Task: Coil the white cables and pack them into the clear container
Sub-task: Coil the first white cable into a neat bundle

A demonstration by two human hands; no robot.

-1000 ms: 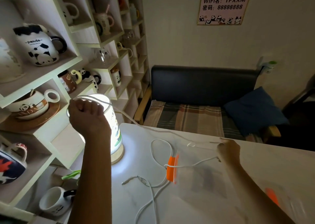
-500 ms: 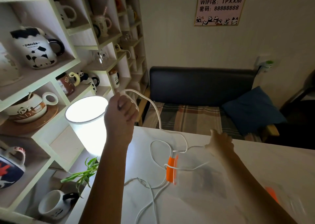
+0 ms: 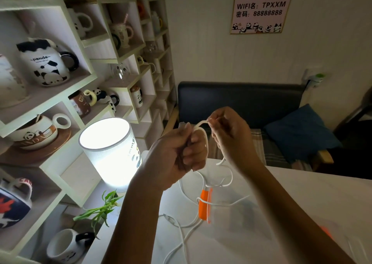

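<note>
1. Two bare hands are meeting at frame centre, raised above the white table [image 3: 302, 213]. The left hand [image 3: 181, 149] is clenching a white cable [image 3: 204, 137], with one loop curling out over its knuckles.
2. The right hand [image 3: 229, 129] is pinching the same cable's upper end between its fingertips [image 3: 211, 123], just beside the left hand.
3. From the hands, the cable is trailing down to the table, and I'm counting at least two white strands snaking across the lower centre; whether they belong to one cable or two, I cannot tell.
4. The clear container [image 3: 237, 219] is lying flat on the table below the hands, one orange clip [image 3: 205, 205] showing on its left edge, strands crossing it.
5. One lit lamp [image 3: 112, 153] is glowing at left of centre, one green plant [image 3: 100, 209] sprouting beneath it.
</note>
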